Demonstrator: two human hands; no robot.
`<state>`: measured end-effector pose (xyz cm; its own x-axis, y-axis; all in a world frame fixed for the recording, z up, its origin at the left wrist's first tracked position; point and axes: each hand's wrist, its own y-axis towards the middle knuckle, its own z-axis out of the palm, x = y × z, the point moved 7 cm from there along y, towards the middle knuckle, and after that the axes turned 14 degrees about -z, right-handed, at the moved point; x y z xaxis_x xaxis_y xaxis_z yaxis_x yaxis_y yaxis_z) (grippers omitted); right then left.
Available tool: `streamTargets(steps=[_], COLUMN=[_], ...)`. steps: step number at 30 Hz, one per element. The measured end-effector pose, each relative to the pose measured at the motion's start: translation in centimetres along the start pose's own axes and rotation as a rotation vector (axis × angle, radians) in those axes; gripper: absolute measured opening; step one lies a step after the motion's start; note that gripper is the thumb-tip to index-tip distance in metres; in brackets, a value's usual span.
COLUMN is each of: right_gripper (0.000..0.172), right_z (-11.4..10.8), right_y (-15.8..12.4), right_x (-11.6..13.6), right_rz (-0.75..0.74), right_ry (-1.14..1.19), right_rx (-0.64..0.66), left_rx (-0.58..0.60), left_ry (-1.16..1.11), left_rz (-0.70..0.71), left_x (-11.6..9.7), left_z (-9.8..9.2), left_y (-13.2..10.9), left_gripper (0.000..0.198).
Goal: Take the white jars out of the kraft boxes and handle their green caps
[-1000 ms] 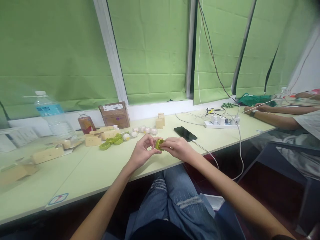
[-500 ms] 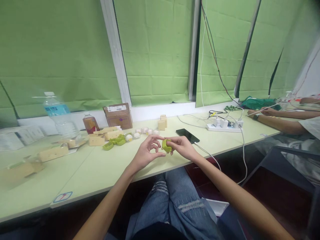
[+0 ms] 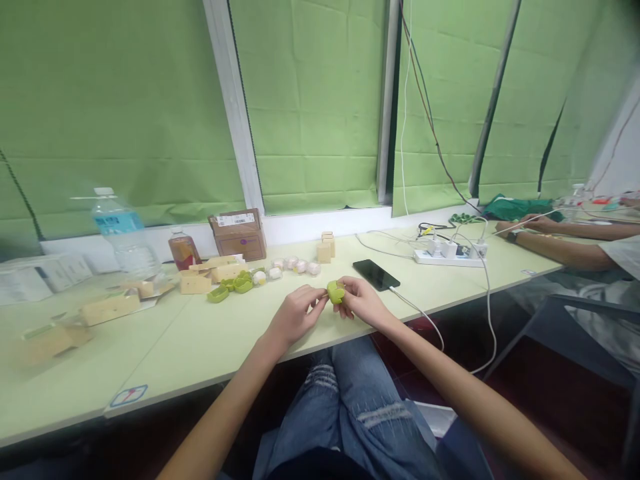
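A small yellow-green piece (image 3: 335, 292) is held above the table's front part. My right hand (image 3: 361, 301) grips it from the right with thumb and fingers. From the left, the fingertips of my left hand (image 3: 299, 312) are pinched together at its edge. More green pieces (image 3: 243, 283) lie on the table to the left, beside several small clear-wrapped round items (image 3: 300, 266). Behind my right hand lies a black phone (image 3: 376, 274) with a white cable plugged in.
Small tan boxes (image 3: 324, 252) stand near the wall. Further left are a brown carton (image 3: 239, 235), a drink bottle (image 3: 184, 250), a large water bottle (image 3: 123, 230) and opened packaging (image 3: 110, 308). A power strip (image 3: 450, 257) and another person's arms (image 3: 555, 248) are at right.
My left fingers have closed from a wide curve into a pinch at the green piece. The piece has turned slightly in my right hand.
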<state>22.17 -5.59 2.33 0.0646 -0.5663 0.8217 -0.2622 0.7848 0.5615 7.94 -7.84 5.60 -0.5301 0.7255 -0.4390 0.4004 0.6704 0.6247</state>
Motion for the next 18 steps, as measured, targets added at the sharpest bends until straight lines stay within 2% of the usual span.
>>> streamTargets(steps=[4,7,13,18], right_gripper=[0.012,0.010,0.008,0.012], right_z=[0.5,0.8,0.9,0.6], right_y=[-0.3,-0.3,-0.1,-0.1], right_x=[-0.6,-0.2,-0.1,-0.3], right_rz=[0.080,0.061,0.021,0.012], right_ry=[0.027,0.067,0.099,0.024], right_rx=[0.057,0.060,0.034,0.024], left_rx=[0.040,0.031,-0.002,0.009], left_ry=[0.201,0.305,0.288,0.238], left_rz=[0.113,0.128,0.055,0.028], left_x=[-0.6,-0.6,-0.2,0.1], left_z=[0.6,0.7,0.1,-0.3], left_y=[-0.4,-0.5,-0.3,-0.2], left_gripper=[0.022,0.023,0.019,0.020])
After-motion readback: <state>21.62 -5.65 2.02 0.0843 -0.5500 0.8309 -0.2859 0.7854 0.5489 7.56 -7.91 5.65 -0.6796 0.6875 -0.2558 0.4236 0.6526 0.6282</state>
